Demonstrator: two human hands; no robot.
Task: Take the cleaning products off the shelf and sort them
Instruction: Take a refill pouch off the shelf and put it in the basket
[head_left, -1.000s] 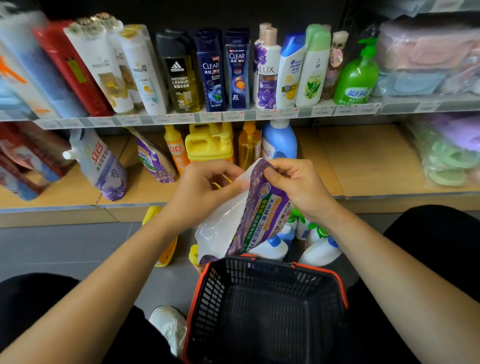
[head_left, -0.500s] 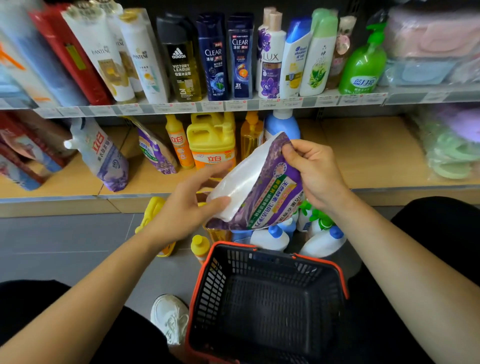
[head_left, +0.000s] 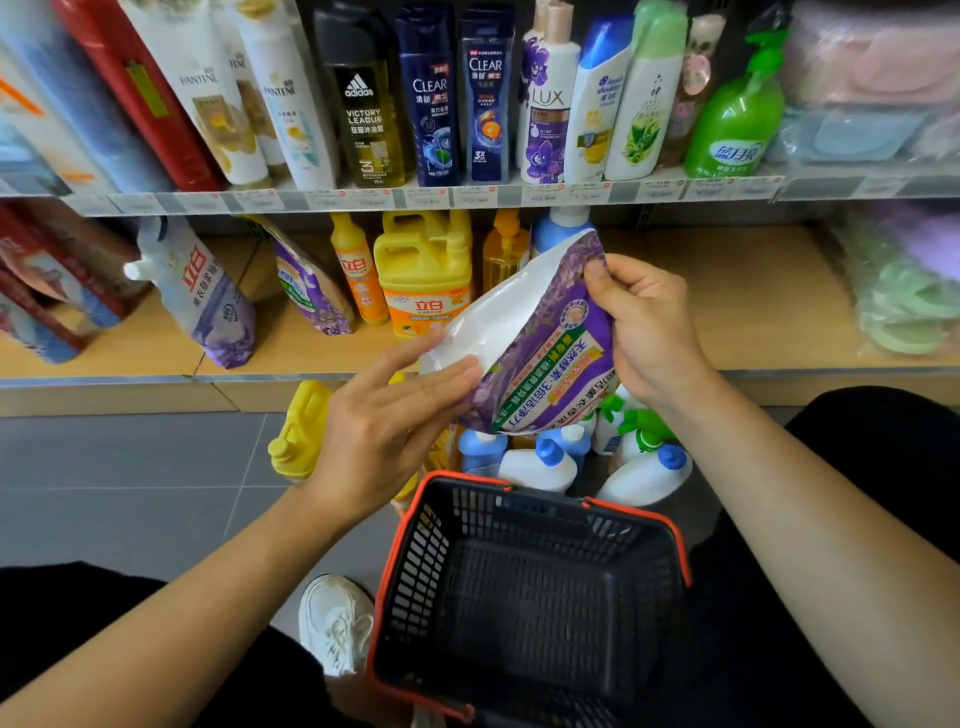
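a person crouched before a store shelf holds a purple refill pouch (head_left: 540, 353) in the air above an orange-rimmed black basket (head_left: 530, 587) that stands on the grey tiled floor (head_left: 130, 478). the right hand (head_left: 649, 327) pinches the pouch's upper corner between thumb and fingers, closed on it; the left hand (head_left: 379, 421) lies half open with its fingers flat against the pouch's white back side, supporting it from below. the pouch is tilted, its green and white label facing down toward the right.

behind it, on the lower wooden shelf (head_left: 737, 291), stand a yellow jug (head_left: 426, 270), a slim orange bottle (head_left: 358, 270) just to its left, an amber pump bottle (head_left: 504, 249) and a blue-capped bottle (head_left: 561, 223) partly hidden by the pouch. further left a second purple pouch (head_left: 306, 286) and a spouted white refill pouch (head_left: 202, 291) lean on the same shelf.

on the floor between shelf and basket lie several white bottles with blue caps (head_left: 540, 462), green-topped spray bottles (head_left: 639, 426) and a yellow bottle (head_left: 301, 431) on its side. the upper shelf (head_left: 467, 197) carries a row of upright shampoo and body wash bottles (head_left: 431, 98) and a green pump bottle (head_left: 737, 119). a white sneaker (head_left: 337, 618) shows beside the basket, which holds nothing visible.
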